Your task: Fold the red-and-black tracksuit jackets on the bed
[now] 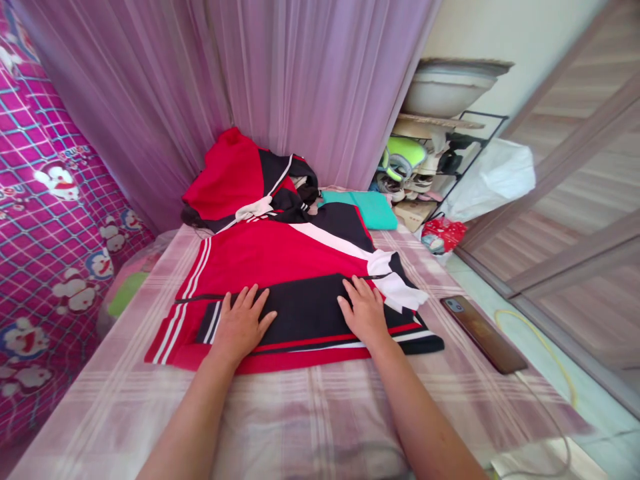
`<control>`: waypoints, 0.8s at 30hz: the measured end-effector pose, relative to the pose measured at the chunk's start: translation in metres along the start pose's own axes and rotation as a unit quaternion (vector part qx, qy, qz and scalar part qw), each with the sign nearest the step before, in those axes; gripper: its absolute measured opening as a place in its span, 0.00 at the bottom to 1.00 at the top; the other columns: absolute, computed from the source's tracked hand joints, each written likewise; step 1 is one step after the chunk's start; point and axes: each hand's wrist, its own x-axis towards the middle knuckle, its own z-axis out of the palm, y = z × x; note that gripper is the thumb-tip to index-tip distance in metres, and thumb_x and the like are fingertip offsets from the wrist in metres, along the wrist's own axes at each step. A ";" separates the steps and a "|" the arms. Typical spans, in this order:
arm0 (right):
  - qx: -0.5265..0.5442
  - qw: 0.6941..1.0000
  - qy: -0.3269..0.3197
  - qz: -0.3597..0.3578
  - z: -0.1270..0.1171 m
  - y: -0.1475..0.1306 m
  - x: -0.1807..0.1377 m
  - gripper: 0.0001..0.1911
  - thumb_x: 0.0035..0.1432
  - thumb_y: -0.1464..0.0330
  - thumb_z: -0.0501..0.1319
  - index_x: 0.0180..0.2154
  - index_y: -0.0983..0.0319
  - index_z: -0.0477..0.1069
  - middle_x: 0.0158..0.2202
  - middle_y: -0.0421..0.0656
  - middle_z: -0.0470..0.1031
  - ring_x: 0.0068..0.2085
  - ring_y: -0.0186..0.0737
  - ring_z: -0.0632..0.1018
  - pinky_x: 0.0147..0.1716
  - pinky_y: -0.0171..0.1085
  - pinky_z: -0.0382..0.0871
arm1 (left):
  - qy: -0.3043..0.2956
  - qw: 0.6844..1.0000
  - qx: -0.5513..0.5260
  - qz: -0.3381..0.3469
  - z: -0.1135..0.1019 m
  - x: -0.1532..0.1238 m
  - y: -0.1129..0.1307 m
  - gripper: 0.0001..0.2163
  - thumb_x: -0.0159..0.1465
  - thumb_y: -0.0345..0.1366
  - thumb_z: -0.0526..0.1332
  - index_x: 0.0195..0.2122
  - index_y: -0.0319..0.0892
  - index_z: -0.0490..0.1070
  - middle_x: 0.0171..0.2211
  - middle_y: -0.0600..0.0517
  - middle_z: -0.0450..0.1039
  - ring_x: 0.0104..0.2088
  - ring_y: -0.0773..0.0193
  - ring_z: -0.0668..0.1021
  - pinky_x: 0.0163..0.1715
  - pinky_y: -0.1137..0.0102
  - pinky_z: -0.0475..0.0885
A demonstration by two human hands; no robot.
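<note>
"Where was the track jacket point(270, 250) when you looked over?"

"Spread out on the plaid cloth point(280, 420), right before the person, its white-striped red hem point(193, 267) to the left. One black sleeve point(300, 303) lay lengthwise across the near part, with its striped cuff point(213, 323) toward that hem."

"Which step was that, then?"

"Folding, I'd say: the near sleeve laid in and pressed flat. The far part looked unfolded, so the next move probably called for lifting both palms, reaching across and bringing that side over. The bunched white fabric point(400, 291) at the right end seemed to want tucking in."

"And the grip?"

"Neither hand had hold of anything. The left hand point(241, 330) lay palm down near the cuff, fingers spread and thumb turned inward. The right hand point(366, 317) rested likewise toward the sleeve's other end, its thumb inward too. The left forearm point(195, 413) and right forearm point(425, 407) slanted inward from the near side."

"What lay around it?"

"A crumpled heap of red and black clothing point(227, 177) just behind, a flat turquoise piece point(367, 210) beside that, and a phone point(483, 337) off to the right, apart from the jacket. Behind everything hung a purple curtain point(300, 80)."
</note>
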 end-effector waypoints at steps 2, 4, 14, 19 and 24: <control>0.006 0.999 -0.028 -0.044 -0.003 -0.011 -0.002 0.26 0.68 0.58 0.49 0.64 0.57 0.63 0.68 0.49 0.59 0.68 0.50 0.59 0.65 0.55 0.50 | 0.004 1.000 0.003 0.002 0.001 0.000 0.000 0.26 0.69 0.49 0.51 0.65 0.44 0.62 0.67 0.41 0.60 0.66 0.45 0.63 0.64 0.43 0.52; 0.008 0.994 -0.071 -0.084 -0.006 -0.018 -0.002 0.26 0.68 0.57 0.49 0.64 0.55 0.62 0.69 0.48 0.57 0.69 0.49 0.57 0.65 0.56 0.49 | 0.004 1.000 0.005 0.004 0.001 0.000 0.000 0.26 0.69 0.48 0.51 0.65 0.44 0.62 0.67 0.41 0.60 0.66 0.45 0.63 0.64 0.43 0.52; -0.008 0.996 -0.088 -0.001 -0.009 0.003 0.010 0.26 0.69 0.58 0.49 0.64 0.56 0.63 0.69 0.49 0.58 0.68 0.50 0.59 0.65 0.56 0.49 | 0.002 1.000 0.010 0.007 0.001 0.000 -0.001 0.26 0.69 0.48 0.52 0.65 0.44 0.62 0.67 0.40 0.60 0.66 0.45 0.63 0.64 0.43 0.53; 0.030 0.999 -0.016 -0.026 -0.021 0.015 0.036 0.22 0.67 0.59 0.52 0.57 0.56 0.72 0.64 0.49 0.67 0.63 0.49 0.67 0.62 0.52 0.57 | 0.013 1.000 0.005 0.010 0.004 0.000 -0.004 0.26 0.68 0.48 0.52 0.65 0.45 0.63 0.66 0.40 0.60 0.66 0.44 0.64 0.63 0.42 0.54; 0.134 0.989 0.055 0.005 -0.022 0.043 0.096 0.20 0.64 0.61 0.55 0.54 0.56 0.75 0.61 0.46 0.70 0.57 0.46 0.74 0.58 0.45 0.66 | 0.022 1.000 -0.006 0.011 0.010 -0.001 -0.007 0.25 0.67 0.49 0.53 0.64 0.48 0.64 0.66 0.42 0.61 0.65 0.45 0.64 0.63 0.42 0.55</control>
